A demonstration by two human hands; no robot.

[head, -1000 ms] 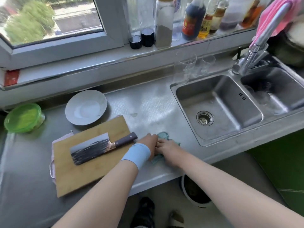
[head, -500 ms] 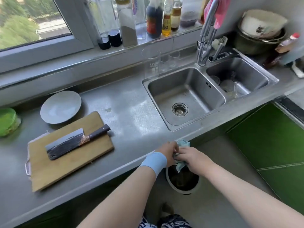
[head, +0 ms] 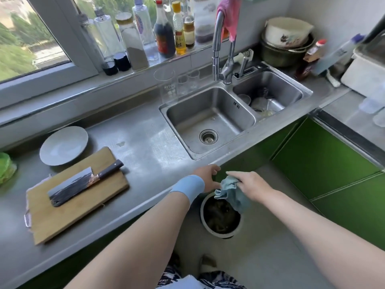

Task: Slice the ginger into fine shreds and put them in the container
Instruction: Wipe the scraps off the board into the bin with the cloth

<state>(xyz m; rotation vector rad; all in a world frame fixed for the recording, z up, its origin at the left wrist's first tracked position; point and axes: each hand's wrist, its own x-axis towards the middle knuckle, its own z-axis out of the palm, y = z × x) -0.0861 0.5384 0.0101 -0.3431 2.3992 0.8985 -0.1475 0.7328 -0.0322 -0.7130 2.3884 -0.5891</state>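
The steel counter [head: 145, 142] is running from left to right in front of you, with the double sink [head: 187, 117] set into it and the faucet [head: 216, 49] rising behind, a pink rag [head: 229, 17] hanging over its neck. Bottles [head: 164, 32] are standing in a row on the windowsill, and a clear glass beaker [head: 166, 86] is standing just left of the sink. Below the counter edge a round bin [head: 218, 234] is sitting on the floor, with green cabinet doors [head: 323, 159] to its right.

You are reaching both forearms forward past the counter edge. Your right hand [head: 250, 185] is pinching a crumpled blue cloth [head: 231, 192], which is hanging over the bin. Your left hand [head: 208, 177], with a light blue wristband [head: 187, 187] on it, is hovering just beside the cloth at the counter's front edge. Its fingers are curling inward, and I cannot tell whether they are holding anything.

The wooden cutting board [head: 83, 205] is lying well to the left of both hands, with the cleaver [head: 73, 187] lying flat on it, handle pointing toward the sink. A grey plate [head: 63, 145] is sitting just behind the board, and the green container [head: 6, 167] is sitting at the far left edge. The ginger itself cannot be made out from here.
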